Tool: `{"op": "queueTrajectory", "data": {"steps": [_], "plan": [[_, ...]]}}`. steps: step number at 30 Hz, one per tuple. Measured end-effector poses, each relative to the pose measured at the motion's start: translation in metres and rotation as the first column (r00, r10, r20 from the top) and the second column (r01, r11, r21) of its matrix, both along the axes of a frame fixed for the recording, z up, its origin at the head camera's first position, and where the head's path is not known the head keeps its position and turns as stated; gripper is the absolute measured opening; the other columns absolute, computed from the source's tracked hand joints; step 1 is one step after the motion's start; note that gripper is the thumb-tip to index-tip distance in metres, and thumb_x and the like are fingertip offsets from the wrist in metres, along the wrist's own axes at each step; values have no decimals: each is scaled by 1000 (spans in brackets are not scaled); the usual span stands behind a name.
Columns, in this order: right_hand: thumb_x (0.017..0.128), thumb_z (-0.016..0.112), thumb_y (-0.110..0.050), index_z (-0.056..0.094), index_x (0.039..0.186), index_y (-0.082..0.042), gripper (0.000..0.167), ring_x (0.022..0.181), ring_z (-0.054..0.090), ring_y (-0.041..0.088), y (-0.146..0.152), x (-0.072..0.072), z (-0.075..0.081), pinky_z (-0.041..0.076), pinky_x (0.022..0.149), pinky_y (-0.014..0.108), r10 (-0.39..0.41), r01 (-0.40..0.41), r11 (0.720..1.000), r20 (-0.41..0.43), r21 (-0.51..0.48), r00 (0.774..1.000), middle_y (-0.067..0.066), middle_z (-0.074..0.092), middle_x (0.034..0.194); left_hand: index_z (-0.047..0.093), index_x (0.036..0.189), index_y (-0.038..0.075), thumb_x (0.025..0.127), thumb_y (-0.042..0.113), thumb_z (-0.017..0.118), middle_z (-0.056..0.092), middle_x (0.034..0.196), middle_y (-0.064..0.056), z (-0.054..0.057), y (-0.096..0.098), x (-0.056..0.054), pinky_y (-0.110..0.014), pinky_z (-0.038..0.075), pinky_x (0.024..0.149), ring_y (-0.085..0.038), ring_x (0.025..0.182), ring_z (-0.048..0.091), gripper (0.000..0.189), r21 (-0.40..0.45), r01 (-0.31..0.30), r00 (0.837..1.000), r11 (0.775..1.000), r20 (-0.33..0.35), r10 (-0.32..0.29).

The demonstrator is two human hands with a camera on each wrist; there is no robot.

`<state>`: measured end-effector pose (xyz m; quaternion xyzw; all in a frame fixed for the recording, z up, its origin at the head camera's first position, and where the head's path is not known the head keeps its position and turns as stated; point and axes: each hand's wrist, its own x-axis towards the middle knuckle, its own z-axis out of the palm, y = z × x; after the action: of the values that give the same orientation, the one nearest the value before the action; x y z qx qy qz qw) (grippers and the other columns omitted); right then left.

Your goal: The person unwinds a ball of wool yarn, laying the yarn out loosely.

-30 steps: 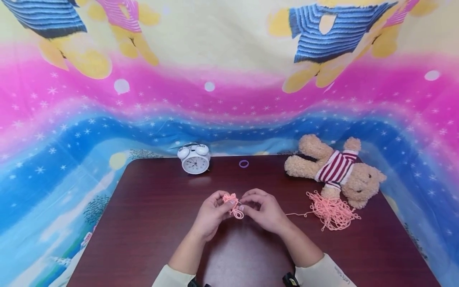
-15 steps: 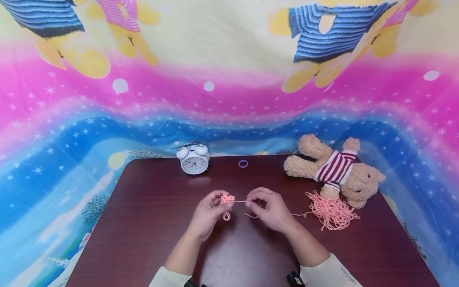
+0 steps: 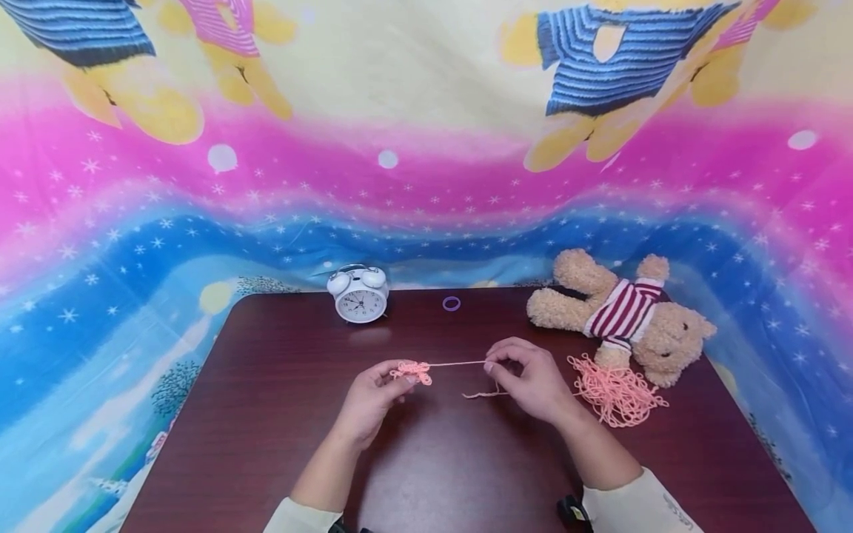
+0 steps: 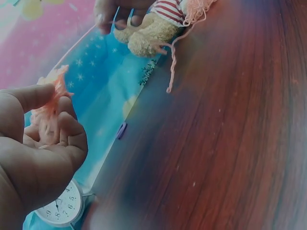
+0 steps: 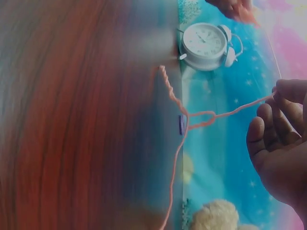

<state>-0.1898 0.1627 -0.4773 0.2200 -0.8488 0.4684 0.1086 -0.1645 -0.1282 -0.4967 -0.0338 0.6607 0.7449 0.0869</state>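
Note:
My left hand [image 3: 368,403] pinches a small bunch of looped salmon-pink yarn [image 3: 413,371] between thumb and fingers, above the table. From the bunch a single strand [image 3: 460,363] runs straight and taut to my right hand [image 3: 533,379], whose thumb and forefinger pinch it. Below the right hand, in the right wrist view, the yarn hangs down to a small loop, and a short twisted yarn end [image 5: 170,88] sticks out from there. Another length leads toward the loose yarn pile [image 3: 616,396] at the right, beside a teddy bear [image 3: 626,311].
A white twin-bell alarm clock [image 3: 361,302] stands near the back edge of the dark wooden table [image 3: 266,444]. Right of it lies a purple ring [image 3: 444,304]. The bear, in a striped shirt, lies on its side. A printed cloth [image 3: 426,185] surrounds the table.
The hands have moved apart, the right one farther right. The strand between them has lengthened, and the hanging loop under the left hand's bunch has shrunk. A yarn end now dangles below the right hand.

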Motion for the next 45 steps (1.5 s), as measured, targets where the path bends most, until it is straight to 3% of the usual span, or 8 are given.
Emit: {"op": "queueTrajectory", "data": {"steps": [8, 19, 29, 34, 45], "plan": [[90, 80, -11, 78, 92, -19, 9, 98, 67, 13, 27, -1, 3, 52, 78, 21, -51, 51, 998, -15, 21, 999, -7, 72, 103, 68, 119, -4, 95, 4, 70, 70, 88, -8, -3, -12, 0, -31, 57, 73, -28, 85, 65, 25, -25, -40, 999, 999, 12, 40], [91, 79, -8, 78, 94, -15, 8, 99, 65, 10, 58, 3, 5, 51, 80, 18, -95, 95, 995, -3, 29, 995, -5, 72, 104, 65, 122, -3, 98, 6, 68, 70, 103, -18, -5, -27, -1, -29, 56, 74, -26, 88, 65, 26, -17, -103, 993, 995, 50, 103], [93, 78, -9, 78, 93, -16, 7, 99, 64, 7, 81, 11, -1, 48, 79, 16, -146, 146, 986, -1, 79, 989, -4, 73, 104, 51, 129, -4, 103, 4, 54, 66, 105, -8, 0, -36, -4, -28, 55, 76, -18, 88, 66, 27, 142, -194, 980, 971, 66, 187], [94, 77, -12, 78, 95, -18, 6, 99, 63, 2, 97, 16, -2, 53, 71, 18, -172, 169, 979, 13, 116, 985, -4, 73, 105, 50, 128, 0, 104, 6, 53, 68, 102, -6, 3, -42, -4, -30, 55, 80, -19, 91, 66, 25, 143, -217, 975, 966, 80, 208], [97, 74, -16, 78, 101, -14, 6, 104, 53, -12, 140, 30, 2, 51, 77, 14, -260, 251, 942, 11, 222, 966, 2, 72, 115, 48, 127, 1, 106, 7, 50, 67, 102, -4, 6, -61, -3, -29, 55, 80, -18, 91, 66, 22, 143, -261, 964, 955, 91, 250]]}}
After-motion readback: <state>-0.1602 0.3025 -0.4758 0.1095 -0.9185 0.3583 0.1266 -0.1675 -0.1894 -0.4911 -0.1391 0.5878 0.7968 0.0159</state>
